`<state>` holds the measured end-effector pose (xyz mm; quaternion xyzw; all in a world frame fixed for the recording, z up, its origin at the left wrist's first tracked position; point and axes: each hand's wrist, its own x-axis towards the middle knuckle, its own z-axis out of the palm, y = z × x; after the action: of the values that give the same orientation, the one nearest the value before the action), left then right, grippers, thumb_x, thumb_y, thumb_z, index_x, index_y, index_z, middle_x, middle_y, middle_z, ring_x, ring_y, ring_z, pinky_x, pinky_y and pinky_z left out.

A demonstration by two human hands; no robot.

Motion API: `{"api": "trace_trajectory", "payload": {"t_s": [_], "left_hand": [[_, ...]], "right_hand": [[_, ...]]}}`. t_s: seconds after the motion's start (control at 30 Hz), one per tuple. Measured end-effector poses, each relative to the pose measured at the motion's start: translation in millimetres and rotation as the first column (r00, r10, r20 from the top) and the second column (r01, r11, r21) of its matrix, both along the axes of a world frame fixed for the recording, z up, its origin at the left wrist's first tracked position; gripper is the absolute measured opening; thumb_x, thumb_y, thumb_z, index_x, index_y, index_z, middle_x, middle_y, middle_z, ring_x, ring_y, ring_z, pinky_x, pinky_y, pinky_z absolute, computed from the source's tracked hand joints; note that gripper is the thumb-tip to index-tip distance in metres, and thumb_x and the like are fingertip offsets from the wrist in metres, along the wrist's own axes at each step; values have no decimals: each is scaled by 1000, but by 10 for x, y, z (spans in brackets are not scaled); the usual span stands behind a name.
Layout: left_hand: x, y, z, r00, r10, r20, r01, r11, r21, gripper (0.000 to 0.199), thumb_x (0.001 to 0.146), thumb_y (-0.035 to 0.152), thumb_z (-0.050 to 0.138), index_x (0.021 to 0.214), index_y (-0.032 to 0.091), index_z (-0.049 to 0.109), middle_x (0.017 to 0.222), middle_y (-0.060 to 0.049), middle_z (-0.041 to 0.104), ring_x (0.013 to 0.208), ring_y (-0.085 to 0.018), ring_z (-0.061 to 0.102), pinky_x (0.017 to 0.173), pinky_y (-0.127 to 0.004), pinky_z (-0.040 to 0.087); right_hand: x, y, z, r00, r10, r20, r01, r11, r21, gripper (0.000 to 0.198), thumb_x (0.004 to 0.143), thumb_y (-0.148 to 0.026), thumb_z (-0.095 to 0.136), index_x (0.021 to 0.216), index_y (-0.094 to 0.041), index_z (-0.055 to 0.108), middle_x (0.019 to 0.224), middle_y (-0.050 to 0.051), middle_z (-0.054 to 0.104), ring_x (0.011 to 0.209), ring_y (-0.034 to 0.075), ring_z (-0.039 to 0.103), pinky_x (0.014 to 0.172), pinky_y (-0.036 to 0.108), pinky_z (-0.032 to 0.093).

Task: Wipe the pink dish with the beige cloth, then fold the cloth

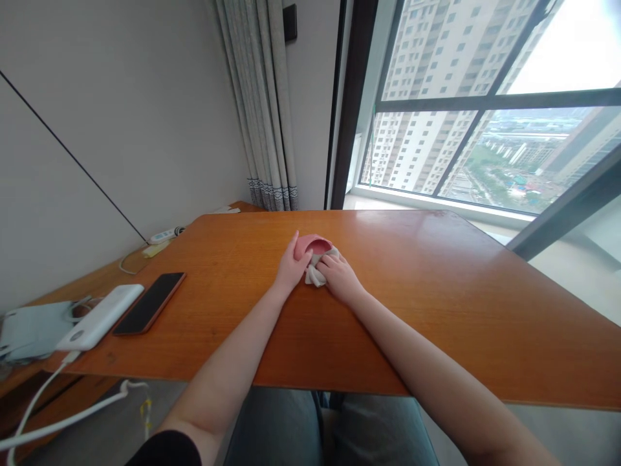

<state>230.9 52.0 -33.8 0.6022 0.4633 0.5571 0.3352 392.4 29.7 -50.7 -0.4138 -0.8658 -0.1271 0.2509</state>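
A pink, rounded, hollow thing [305,242] is held just above or on the middle of the wooden table, its darker opening facing me; I cannot tell its exact kind. My left hand [290,265] grips it from the left side, fingers behind and thumb at the near edge. My right hand [339,275] is closed on a crumpled whitish cloth [315,277] and presses it against the lower right of the pink thing's rim. Part of the cloth hangs down between both hands.
The brown wooden table [427,310] spreads around my hands. At left lie a dark-screened phone [151,303], a white power bank [104,316] with a cable, a pale pouch [36,330] and a power strip [165,235]. Beyond are a curtain [259,103] and a window [431,149].
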Motion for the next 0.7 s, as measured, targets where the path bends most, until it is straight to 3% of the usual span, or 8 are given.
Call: {"api": "trace_trajectory", "payload": {"t_s": [0.13, 0.33, 0.47, 0.57, 0.7], "left_hand": [[192, -89, -115, 980, -2, 200, 21, 996, -92, 83, 80, 38, 63, 146, 21, 16, 134, -12, 51, 121, -21, 52, 102, -36, 41], [275, -81, -252, 965, 52, 259, -31, 996, -85, 52, 83, 38, 56, 128, 20, 36, 128, -10, 54, 118, -19, 53, 101, -33, 41], [71, -12, -97, 985, 113, 129, -105, 993, -61, 54, 82, 31, 57, 131, 21, 39, 138, -10, 47, 128, -21, 45, 108, -35, 34], [6, -67, 24, 997, 55, -48, -53, 998, 32, 61, 78, 35, 63, 134, 22, 42, 139, -10, 48, 131, -26, 41, 111, -38, 29], [167, -213, 23, 999, 29, 39, -30, 999, 12, 83, 75, 41, 67, 144, 21, 25, 144, -13, 41, 132, -26, 41, 109, -37, 33]], "right_hand": [[61, -18, 2, 996, -71, -44, 72, 997, 19, 15, 88, -15, 48, 89, -18, 63, 88, 7, 57, 86, 20, 48, 84, 34, 37], [-9, -20, 43, 999, -19, -50, 20, 1000, 10, 17, 88, -16, 46, 91, -17, 63, 88, 7, 58, 88, 21, 48, 89, 37, 39], [-15, 20, 99, 998, 50, -47, -48, 998, 36, 20, 91, -15, 42, 93, -19, 61, 91, 5, 57, 89, 20, 49, 103, 41, 32], [53, 40, 95, 995, 88, -41, -87, 996, 22, 18, 92, -17, 43, 90, -20, 61, 88, 4, 58, 91, 19, 50, 106, 40, 30], [110, 31, 40, 997, 39, -67, -37, 999, 35, 19, 90, -16, 44, 89, -19, 62, 85, 5, 59, 89, 20, 50, 106, 43, 30]]}}
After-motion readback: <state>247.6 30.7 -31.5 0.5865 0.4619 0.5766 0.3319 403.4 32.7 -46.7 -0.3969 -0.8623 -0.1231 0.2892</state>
